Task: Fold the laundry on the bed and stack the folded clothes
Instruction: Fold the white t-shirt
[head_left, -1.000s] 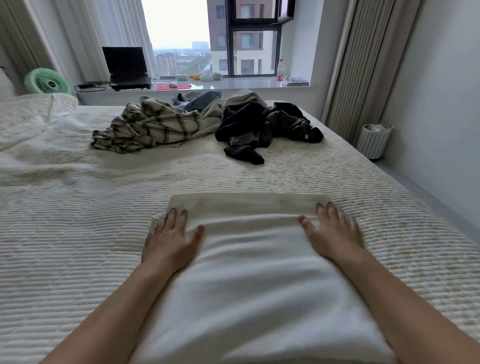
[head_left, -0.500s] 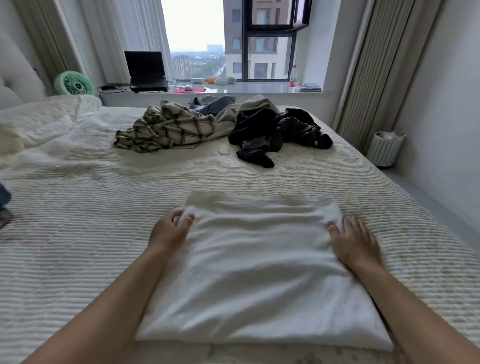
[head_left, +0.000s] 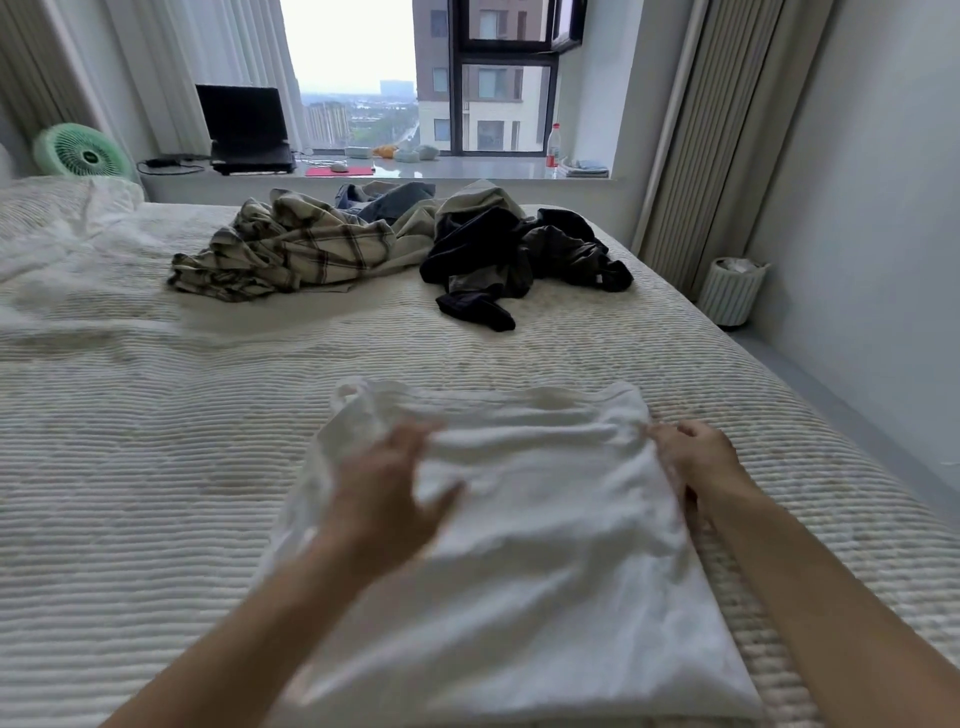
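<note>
- White garment (head_left: 545, 519) lies folded into a rough rectangle on the near part of the bed (head_left: 130, 493), its far edge rumpled and its far left corner lifted off the cover
- Left hand (head_left: 384, 499) is over the garment's left side, blurred; its fingers look spread and partly bent, with cloth bunched up at the fingertips, but whether they actually grip the cloth cannot be told
- Right hand (head_left: 696, 457) is at the garment's right edge near the far corner, fingers curled and pinching the hem
- Plaid shirt (head_left: 291, 249) lies crumpled on the far part of the bed, well apart from the white garment
- Dark clothes (head_left: 498, 260) are heaped just beside the plaid shirt, on its right, with a beige piece (head_left: 478, 200) and a blue-grey piece (head_left: 389, 200) behind
- Windowsill (head_left: 493, 166) beyond the bed carries a laptop (head_left: 244, 130) and a bottle (head_left: 554, 145)
- Green fan (head_left: 83, 153) stands at the far left
- Ribbed bin (head_left: 732, 291) sits on the floor to the right of the bed
</note>
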